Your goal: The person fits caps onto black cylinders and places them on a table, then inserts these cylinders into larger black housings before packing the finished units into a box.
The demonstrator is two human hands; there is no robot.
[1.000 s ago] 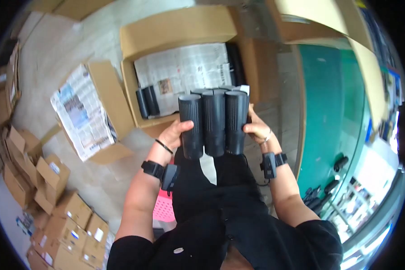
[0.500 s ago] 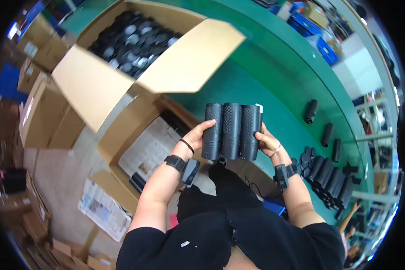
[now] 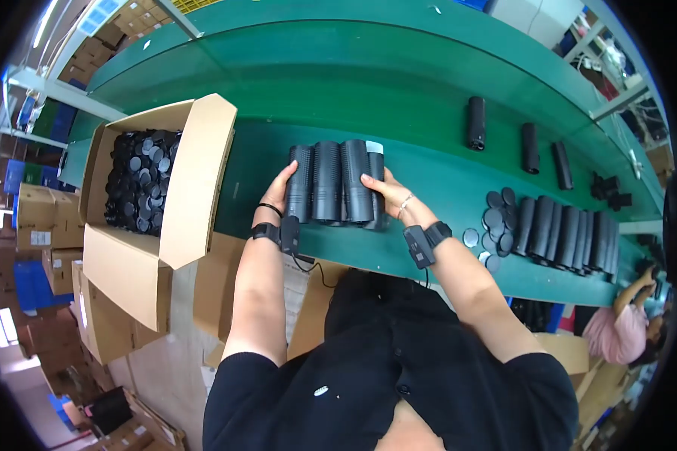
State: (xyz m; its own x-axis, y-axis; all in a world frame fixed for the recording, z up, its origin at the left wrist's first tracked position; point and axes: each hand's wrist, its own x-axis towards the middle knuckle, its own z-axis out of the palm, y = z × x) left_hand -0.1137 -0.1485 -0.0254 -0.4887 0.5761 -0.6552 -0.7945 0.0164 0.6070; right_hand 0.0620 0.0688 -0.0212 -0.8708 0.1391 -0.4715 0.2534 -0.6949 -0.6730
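Note:
Several black plastic cylinders [image 3: 326, 182] with perforated upper parts stand side by side between my hands over the green bench [image 3: 259, 161]. My left hand [image 3: 280, 188] presses on the outer side of the leftmost one. At the other end my right hand [image 3: 390, 193] grips the group, its thumb on the front of the right cylinder. More cylinders show partly behind the front row, with a pale piece at the top right corner. Whether the group touches the bench is hard to see.
At left an open carton [image 3: 197, 180] holds many black discs [image 3: 144, 177]. Loose discs [image 3: 495, 219] and a row of cylinders [image 3: 564, 233] lie on the bench at right, with three separate cylinders [image 3: 530, 148] farther back. A person in pink [image 3: 617, 334] works at far right.
The view has turned from the cartons at left toward the bench. My hands have carried the held cylinders from near the bench's front edge to over its surface.

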